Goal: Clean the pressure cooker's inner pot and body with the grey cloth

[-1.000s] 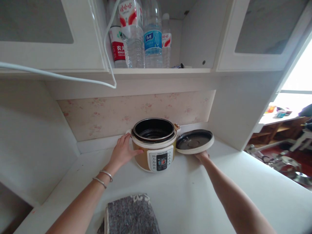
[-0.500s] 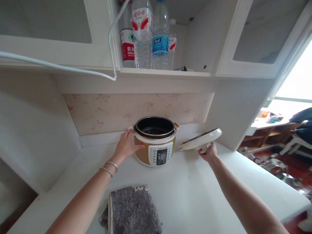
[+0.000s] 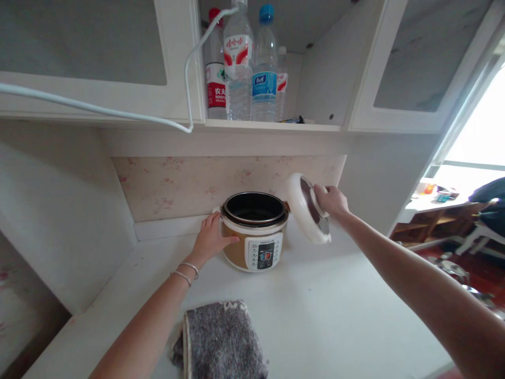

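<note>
A gold and white electric pressure cooker (image 3: 234, 247) stands on the counter against the back wall. Its top is uncovered, and the dark inner pot (image 3: 254, 208) shows inside. My left hand (image 3: 211, 234) grips the cooker's left side, fingers near the rim and thumb across the front. To the right, my right hand (image 3: 331, 201) holds the white lid (image 3: 300, 210) by its handle. The lid is tilted steeply, its outer face toward my hand, close to the cooker's right rim. Part of the handle is hidden by my fingers.
A folded grey cloth (image 3: 221, 337) lies on the white counter (image 3: 323, 326) in front of the cooker. Overhead, an open cabinet shelf (image 3: 315, 126) holds several plastic bottles (image 3: 264, 79). A white cable (image 3: 118, 111) hangs across the cabinet front at left.
My right hand has lifted the lid and turned it from nearly flat to steeply tilted, bringing it left beside the cooker's rim. My left hand stays on the cooker. The view shifted slightly.
</note>
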`<state>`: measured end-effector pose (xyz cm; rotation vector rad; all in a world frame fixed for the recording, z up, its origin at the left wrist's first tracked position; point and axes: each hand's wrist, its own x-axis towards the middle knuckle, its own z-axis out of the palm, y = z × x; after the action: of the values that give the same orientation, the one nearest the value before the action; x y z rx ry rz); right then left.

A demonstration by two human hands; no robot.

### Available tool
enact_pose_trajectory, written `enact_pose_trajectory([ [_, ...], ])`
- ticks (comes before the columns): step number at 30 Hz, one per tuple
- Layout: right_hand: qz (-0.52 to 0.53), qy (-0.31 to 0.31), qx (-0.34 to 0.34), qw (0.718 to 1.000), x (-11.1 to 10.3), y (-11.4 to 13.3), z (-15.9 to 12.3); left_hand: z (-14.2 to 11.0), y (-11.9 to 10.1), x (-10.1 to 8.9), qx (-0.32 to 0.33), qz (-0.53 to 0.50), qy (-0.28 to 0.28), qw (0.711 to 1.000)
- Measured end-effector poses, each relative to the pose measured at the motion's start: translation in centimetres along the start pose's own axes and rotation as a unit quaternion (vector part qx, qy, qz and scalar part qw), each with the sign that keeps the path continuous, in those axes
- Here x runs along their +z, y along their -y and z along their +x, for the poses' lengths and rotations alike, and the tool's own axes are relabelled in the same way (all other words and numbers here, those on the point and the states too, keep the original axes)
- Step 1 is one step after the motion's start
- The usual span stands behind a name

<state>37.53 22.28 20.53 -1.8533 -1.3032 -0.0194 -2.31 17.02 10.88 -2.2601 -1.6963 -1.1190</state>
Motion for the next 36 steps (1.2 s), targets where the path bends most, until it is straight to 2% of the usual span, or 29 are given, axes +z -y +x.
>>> enact_pose_trajectory([
  [2,-0.043,0.001,-0.065,0.997,-0.8,3.8,-0.2,-0.1,0.0,0.0,0.002,-0.006,-0.001,1.0],
  [5,-0.082,0.03,-0.189,0.978,-0.7,8.8,-1.0,-0.2,0.0,0.0,0.001,-0.014,0.001,1.0],
  [9,-0.126,0.079,-0.311,0.939,1.2,13.9,-2.3,-0.3,0.1,0.2,-0.013,-0.02,0.007,1.0],
  [13,-0.17,0.134,-0.359,0.908,4.1,17.2,-3.2,-0.5,0.2,0.5,-0.029,-0.033,0.015,0.999],
  [17,-0.204,0.18,-0.366,0.89,6.9,18.8,-3.7,-0.6,0.5,0.8,-0.037,-0.05,0.02,0.998],
  [21,-0.222,0.2,-0.354,0.886,8.5,19.3,-3.7,-0.6,0.8,1.1,-0.027,-0.055,0.004,0.998],
  [28,-0.239,0.214,-0.373,0.871,8.4,19.6,-3.3,-0.6,0.7,1.0,-0.039,-0.076,0.014,0.996],
  [34,-0.231,0.226,-0.464,0.825,8.7,20.2,-2.7,-0.8,0.7,1.1,-0.043,-0.104,0.026,0.993],
  [36,-0.224,0.234,-0.447,0.834,9.1,20.1,-2.7,-0.8,0.8,1.2,-0.041,-0.107,0.022,0.993],
])
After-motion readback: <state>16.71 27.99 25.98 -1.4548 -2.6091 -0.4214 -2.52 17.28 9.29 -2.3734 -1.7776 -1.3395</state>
